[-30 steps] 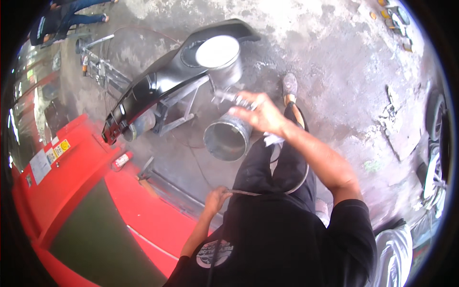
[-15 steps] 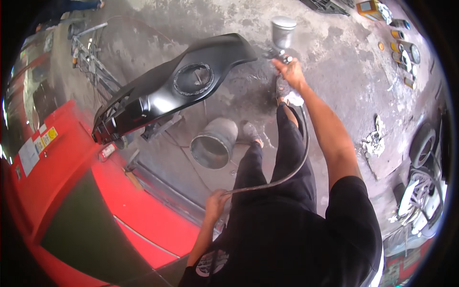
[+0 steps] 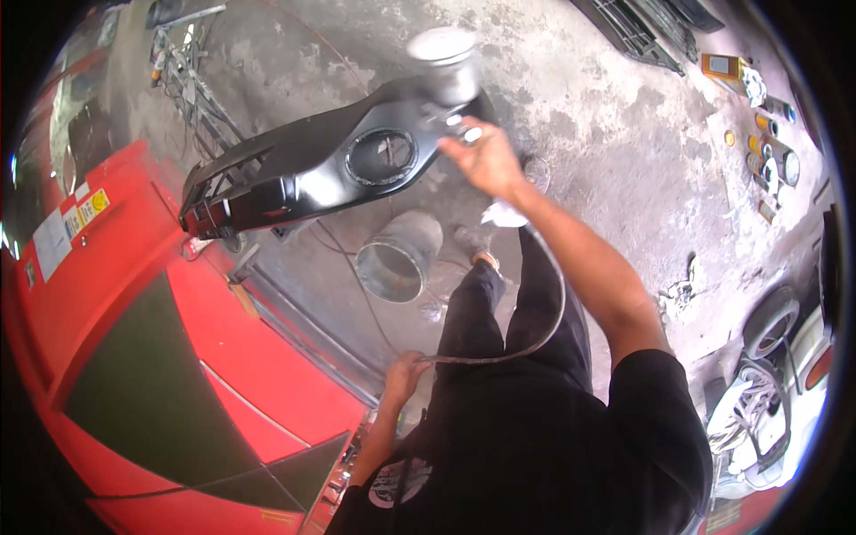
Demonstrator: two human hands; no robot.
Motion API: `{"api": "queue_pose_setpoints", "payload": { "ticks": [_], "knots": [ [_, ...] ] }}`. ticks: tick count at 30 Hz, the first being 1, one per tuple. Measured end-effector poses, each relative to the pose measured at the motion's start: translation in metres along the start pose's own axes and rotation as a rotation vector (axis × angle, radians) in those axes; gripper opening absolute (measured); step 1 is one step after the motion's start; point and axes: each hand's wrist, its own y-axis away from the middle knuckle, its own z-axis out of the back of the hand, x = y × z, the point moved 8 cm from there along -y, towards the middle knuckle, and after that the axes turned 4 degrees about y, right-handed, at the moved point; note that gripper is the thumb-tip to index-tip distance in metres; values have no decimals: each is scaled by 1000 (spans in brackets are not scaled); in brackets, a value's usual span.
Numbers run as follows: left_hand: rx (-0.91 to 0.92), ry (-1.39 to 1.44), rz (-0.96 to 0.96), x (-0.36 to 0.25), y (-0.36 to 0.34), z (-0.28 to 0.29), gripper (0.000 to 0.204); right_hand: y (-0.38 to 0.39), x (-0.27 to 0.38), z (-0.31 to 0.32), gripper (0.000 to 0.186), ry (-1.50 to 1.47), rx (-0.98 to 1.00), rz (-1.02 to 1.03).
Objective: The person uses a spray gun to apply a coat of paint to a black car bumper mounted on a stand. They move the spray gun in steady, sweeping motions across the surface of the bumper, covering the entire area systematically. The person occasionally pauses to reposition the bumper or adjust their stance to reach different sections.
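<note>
My right hand is closed round a spray gun with a silvery paint cup on top, blurred by motion. The gun is over the right end of a black car bumper, which has a round opening and rests on a stand. A dark air hose runs from below the gun, past my legs, to my left hand, whose fingers are wrapped round it beside my left hip. Some white cloth or paper shows under my right wrist.
A grey metal drum lies below the bumper, near my foot. The red car panel fills the left. A metal frame stand is at upper left. Cans and bottles, a tyre and black grilles are along the right.
My right hand has swung left with the spray gun, from beside the bumper's right end to over it. My view has shifted slightly. The left hand still grips the hose.
</note>
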Motion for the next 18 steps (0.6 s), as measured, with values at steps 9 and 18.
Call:
{"api": "queue_pose_setpoints", "payload": {
  "ticks": [9,18],
  "knots": [
    [-43,1,-7,-35,-16,-6,28,2,71,-49,70,-52,383,-5],
    [-141,55,-18,-65,-41,-11,31,-134,-110,130,41,579,-258,-81]
  ]
}}
